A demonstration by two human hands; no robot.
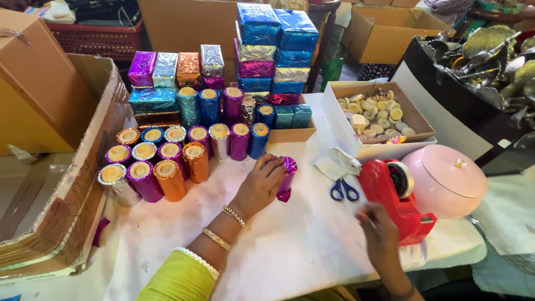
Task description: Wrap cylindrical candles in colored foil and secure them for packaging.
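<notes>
Bright, even overhead light; foil rolls [167, 161] glint, shadows stay soft, edges bow outward (wide lens), right hand [379, 231] slightly blurred.

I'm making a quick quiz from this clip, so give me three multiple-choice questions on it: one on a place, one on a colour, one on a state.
1. Where do the scissors lie?
A. left of the tape dispenser
B. inside a box
C. on the pink lidded bowl

2. What colour foil wraps the cylinder in the left hand?
A. gold
B. magenta-purple
C. blue

3. How is the right hand?
A. holding scissors
B. resting on a box
C. at the dispenser

Answers: A, blue handles lie beside its red body; B, shiny purple foil shows; C, fingers reach its base.
</notes>
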